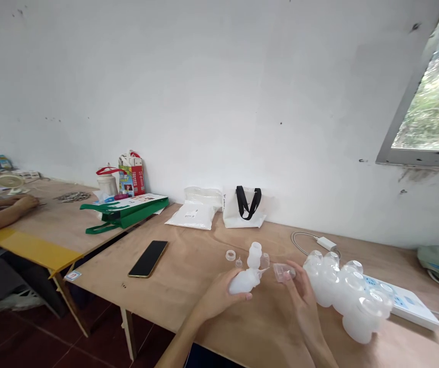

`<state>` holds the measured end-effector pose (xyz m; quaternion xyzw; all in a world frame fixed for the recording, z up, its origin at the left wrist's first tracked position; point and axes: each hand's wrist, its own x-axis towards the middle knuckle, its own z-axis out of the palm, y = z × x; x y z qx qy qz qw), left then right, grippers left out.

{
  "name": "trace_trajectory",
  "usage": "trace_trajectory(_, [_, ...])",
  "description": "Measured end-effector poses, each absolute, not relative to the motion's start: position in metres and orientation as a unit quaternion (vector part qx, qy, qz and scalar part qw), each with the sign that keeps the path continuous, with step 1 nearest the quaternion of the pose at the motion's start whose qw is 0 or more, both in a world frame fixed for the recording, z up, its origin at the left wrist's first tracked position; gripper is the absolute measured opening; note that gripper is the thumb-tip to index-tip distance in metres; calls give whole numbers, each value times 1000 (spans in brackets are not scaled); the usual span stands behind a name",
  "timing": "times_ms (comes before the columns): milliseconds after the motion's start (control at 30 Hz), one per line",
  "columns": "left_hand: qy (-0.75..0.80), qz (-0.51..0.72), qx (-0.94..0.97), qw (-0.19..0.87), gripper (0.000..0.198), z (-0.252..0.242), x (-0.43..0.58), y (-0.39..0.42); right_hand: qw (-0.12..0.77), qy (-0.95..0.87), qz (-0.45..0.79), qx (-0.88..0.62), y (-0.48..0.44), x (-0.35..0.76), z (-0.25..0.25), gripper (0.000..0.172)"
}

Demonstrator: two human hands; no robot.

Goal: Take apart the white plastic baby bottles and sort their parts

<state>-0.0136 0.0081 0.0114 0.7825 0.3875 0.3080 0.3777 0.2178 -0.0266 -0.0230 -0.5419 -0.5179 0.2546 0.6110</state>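
Observation:
My left hand (219, 299) grips a frosted white silicone bottle (243, 282) lying on its side. My right hand (299, 296) pinches a small clear pinkish plastic piece (283, 272) close to the bottle's tip. Just behind the hands, a frosted bottle part (254, 255) stands upright on the plywood table (211, 306), among a small clear ring (230, 255), a tiny clear teat (238, 262) and a clear cup (265, 260). To the right of my right hand lies a cluster of several frosted bottles (345, 294).
A white power strip (403, 301) lies right of the bottles, with a white adapter (326, 243) behind them. A black phone (148, 258), white bags (243, 208) and a green bag (125, 217) occupy the table. Another person's arm (6, 209) rests on the adjoining table.

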Motion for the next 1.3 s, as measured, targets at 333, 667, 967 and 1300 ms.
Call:
trace_trajectory(333, [408,278,814,308,52,14,-17,-1,542,-562,428,-455,-34,186,-19,43])
trace_trajectory(667, [475,275,792,268,41,26,-5,-16,551,-515,510,-413,-31,197,-33,45])
trace_trajectory(967, [465,210,841,182,44,18,-10,-17,478,-557,553,-396,-41,182,-19,40])
trace_trajectory(1300, [390,288,792,372,51,18,1,-13,478,-592,421,-494,-50,187,-5,41])
